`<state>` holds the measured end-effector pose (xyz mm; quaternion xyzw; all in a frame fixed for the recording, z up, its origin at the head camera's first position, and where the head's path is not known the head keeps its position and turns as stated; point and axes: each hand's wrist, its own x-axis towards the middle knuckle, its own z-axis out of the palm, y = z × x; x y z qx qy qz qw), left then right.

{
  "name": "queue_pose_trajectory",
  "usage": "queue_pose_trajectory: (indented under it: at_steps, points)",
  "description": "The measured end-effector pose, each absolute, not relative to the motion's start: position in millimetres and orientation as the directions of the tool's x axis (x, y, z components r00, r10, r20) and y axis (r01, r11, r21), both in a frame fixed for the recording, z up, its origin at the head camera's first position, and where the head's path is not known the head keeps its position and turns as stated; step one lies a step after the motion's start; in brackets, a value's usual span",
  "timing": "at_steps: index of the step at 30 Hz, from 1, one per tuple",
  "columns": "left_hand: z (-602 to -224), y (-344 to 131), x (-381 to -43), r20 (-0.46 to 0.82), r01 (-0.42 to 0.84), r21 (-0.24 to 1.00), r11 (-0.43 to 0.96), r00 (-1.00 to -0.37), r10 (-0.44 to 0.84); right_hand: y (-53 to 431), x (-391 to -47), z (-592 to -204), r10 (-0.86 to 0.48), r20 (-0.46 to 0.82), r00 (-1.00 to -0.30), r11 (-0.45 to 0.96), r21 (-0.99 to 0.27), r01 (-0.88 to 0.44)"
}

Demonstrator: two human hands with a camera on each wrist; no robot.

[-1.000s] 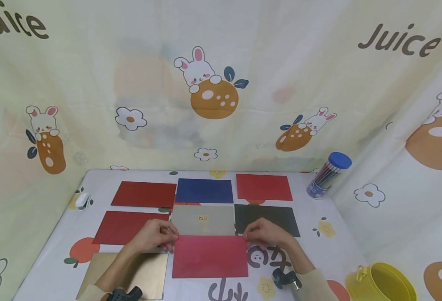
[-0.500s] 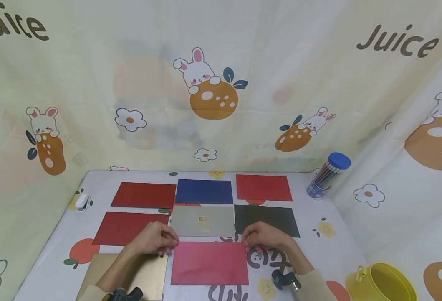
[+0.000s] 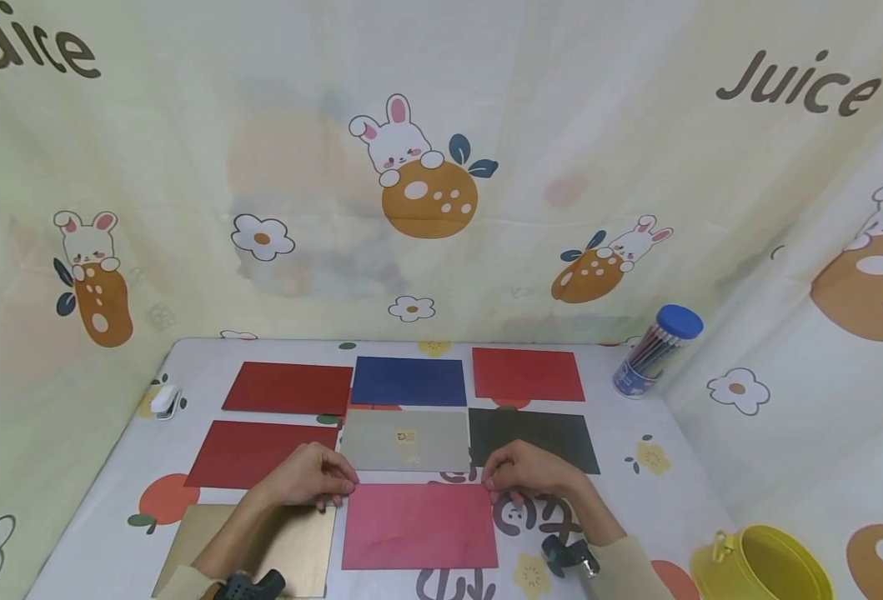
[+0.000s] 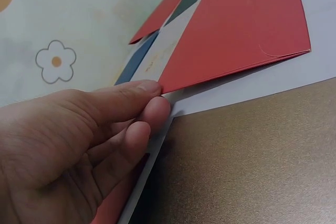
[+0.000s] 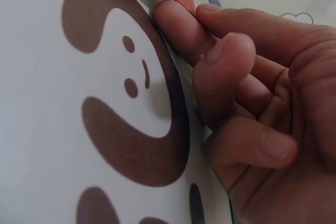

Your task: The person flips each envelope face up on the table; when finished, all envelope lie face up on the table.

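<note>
A pinkish-red paper envelope (image 3: 420,527) lies level between my hands, its long side across the front of the table. My left hand (image 3: 309,475) pinches its far left corner between thumb and fingers. The far right corner is pinched by my right hand (image 3: 529,471). In the left wrist view the envelope (image 4: 236,30) shows layered paper at its edge and a curved cut near one corner, with a shadow gap beneath its side. Just beyond it is a grey envelope (image 3: 381,446) with a small gold mark. A gold envelope (image 3: 298,558) lies under my left forearm.
Farther back lie two dark red envelopes (image 3: 287,387), a blue one (image 3: 409,381), a bright red one (image 3: 529,374) and a dark green one (image 3: 561,437). A blue-lidded jar of pencils (image 3: 654,350) stands back right, a yellow bucket (image 3: 760,567) front right, a white stapler (image 3: 164,402) left.
The pinkish-red envelope has come a little toward me, away from the grey one, and its surface looks lighter. Both hands keep their pinch and have shifted slightly with it.
</note>
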<state>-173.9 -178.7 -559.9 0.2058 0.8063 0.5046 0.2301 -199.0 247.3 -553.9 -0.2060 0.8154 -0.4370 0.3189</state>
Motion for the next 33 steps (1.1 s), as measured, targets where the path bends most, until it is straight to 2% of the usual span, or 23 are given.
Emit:
queue_pose_trajectory:
  at_steps: [13,21,29,33]
  points:
    - [-560.4,-177.1,-173.1,-0.139,0.145,0.888,0.437,-0.820,0.555,247.0,-198.9,-551.2,-0.592,-0.352,-0.725,0.558,-0.828,-0.054]
    - [-549.1,-193.6,-172.0,-0.168,0.105,0.880,0.464,-0.844,0.509,240.2,-200.5,-547.1,-0.590,-0.329,-0.737,0.564,-0.821,-0.085]
    - [-536.2,-242.9,-170.4,-0.154,0.167,0.865,0.474,-0.809,0.567,191.0,-207.3,-534.5,-0.694,-0.302,-0.654,0.485,-0.867,-0.114]
    - [-527.4,-269.9,-165.8,-0.180,0.141,0.863,0.484,-0.811,0.557,152.6,-210.3,-535.4,-0.748,-0.301,-0.591,0.438,-0.893,-0.099]
